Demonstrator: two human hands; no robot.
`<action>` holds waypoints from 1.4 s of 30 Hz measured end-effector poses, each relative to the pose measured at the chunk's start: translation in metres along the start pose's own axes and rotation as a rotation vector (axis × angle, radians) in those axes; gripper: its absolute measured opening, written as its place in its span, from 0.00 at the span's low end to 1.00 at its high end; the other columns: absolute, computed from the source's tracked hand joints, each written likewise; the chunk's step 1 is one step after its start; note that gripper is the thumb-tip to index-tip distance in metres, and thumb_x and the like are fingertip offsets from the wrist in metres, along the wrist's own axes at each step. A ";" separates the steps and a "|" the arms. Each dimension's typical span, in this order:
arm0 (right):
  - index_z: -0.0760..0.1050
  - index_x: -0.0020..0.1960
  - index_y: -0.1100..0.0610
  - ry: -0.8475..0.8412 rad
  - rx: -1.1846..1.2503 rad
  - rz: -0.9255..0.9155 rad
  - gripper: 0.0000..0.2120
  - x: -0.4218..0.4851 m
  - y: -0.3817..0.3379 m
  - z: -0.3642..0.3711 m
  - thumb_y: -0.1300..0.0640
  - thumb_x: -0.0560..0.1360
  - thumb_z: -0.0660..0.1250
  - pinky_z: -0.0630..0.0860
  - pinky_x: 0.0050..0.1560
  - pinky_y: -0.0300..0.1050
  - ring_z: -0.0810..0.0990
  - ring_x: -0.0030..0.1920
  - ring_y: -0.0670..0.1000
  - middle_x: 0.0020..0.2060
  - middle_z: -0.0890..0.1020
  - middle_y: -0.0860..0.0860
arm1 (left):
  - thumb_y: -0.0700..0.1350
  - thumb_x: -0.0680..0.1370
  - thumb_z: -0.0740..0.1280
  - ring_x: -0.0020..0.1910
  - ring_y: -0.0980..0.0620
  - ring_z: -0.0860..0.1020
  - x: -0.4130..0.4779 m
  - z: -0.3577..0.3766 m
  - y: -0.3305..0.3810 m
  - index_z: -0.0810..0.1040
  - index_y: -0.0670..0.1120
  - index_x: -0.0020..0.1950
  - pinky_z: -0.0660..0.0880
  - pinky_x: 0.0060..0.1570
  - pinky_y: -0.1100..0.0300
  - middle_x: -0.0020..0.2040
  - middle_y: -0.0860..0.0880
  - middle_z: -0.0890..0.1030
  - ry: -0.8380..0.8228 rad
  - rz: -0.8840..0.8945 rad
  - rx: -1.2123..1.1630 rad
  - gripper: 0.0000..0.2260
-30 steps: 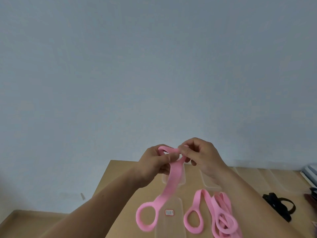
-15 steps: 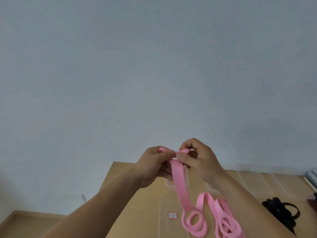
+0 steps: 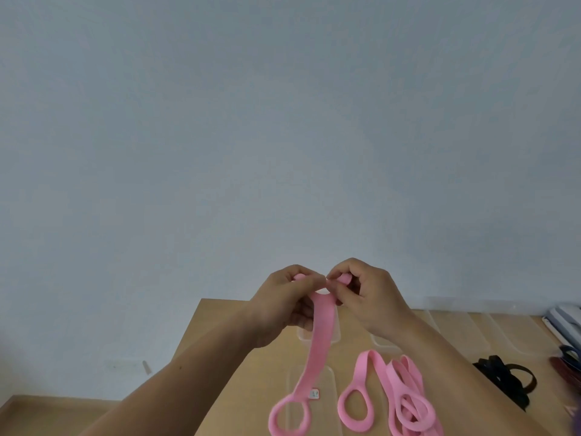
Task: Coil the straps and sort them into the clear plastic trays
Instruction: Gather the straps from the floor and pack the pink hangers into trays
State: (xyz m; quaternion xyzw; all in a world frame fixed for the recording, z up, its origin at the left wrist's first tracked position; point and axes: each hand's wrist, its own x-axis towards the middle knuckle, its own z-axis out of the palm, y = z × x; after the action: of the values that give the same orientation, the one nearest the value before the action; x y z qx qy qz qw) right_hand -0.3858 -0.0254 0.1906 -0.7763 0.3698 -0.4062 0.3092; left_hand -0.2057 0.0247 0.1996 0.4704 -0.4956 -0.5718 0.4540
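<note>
My left hand [image 3: 284,305] and my right hand [image 3: 369,297] meet above the far part of the wooden table [image 3: 251,372], both pinching the top end of a pink strap [image 3: 319,344]. The strap hangs down from my fingers and ends in a round loop near the bottom edge. A loose heap of more pink strap [image 3: 399,401] with its own loop lies on the table to the right. Clear plastic trays [image 3: 456,332] sit along the table's far side, and another clear tray [image 3: 330,379] with a small label lies under the hanging strap.
A bundle of black straps [image 3: 506,382] lies at the right of the table. Dark red and blue straps [image 3: 567,361] and white items [image 3: 566,319] sit at the right edge. A plain blue-grey wall fills the upper view. The table's left edge runs diagonally below my left forearm.
The hanging strap's looped end swung right about half a second ago and is back at the left now. Both hands kept pinching its top end.
</note>
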 end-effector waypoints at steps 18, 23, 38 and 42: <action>0.79 0.52 0.57 -0.068 0.313 0.211 0.04 0.008 0.004 0.001 0.60 0.78 0.68 0.80 0.38 0.43 0.83 0.36 0.54 0.37 0.84 0.56 | 0.34 0.78 0.68 0.43 0.43 0.83 0.007 -0.006 -0.004 0.79 0.41 0.52 0.79 0.44 0.51 0.45 0.39 0.84 0.090 0.211 0.176 0.05; 0.80 0.50 0.51 -0.136 0.216 0.132 0.04 0.009 0.009 0.004 0.53 0.76 0.71 0.77 0.33 0.39 0.83 0.33 0.49 0.36 0.85 0.50 | 0.41 0.74 0.70 0.48 0.41 0.84 0.006 -0.009 -0.007 0.78 0.43 0.55 0.82 0.50 0.47 0.50 0.40 0.84 0.106 0.223 0.110 0.10; 0.82 0.53 0.49 0.002 -0.197 -0.157 0.06 0.002 0.004 0.018 0.56 0.77 0.70 0.78 0.47 0.41 0.81 0.46 0.41 0.45 0.83 0.39 | 0.41 0.78 0.65 0.46 0.41 0.84 -0.001 -0.016 0.003 0.85 0.41 0.45 0.81 0.46 0.52 0.46 0.37 0.85 -0.070 -0.061 -0.144 0.09; 0.81 0.49 0.48 0.007 0.002 -0.004 0.05 -0.002 0.003 0.019 0.56 0.75 0.73 0.79 0.44 0.39 0.82 0.44 0.42 0.42 0.84 0.39 | 0.37 0.79 0.67 0.44 0.41 0.85 0.000 -0.015 0.001 0.82 0.38 0.49 0.81 0.43 0.53 0.45 0.36 0.84 -0.012 -0.050 -0.153 0.05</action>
State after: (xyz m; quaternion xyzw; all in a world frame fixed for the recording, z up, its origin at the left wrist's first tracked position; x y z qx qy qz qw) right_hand -0.3711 -0.0221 0.1785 -0.7752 0.3692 -0.4099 0.3078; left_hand -0.1909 0.0225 0.2000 0.4431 -0.4414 -0.6219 0.4713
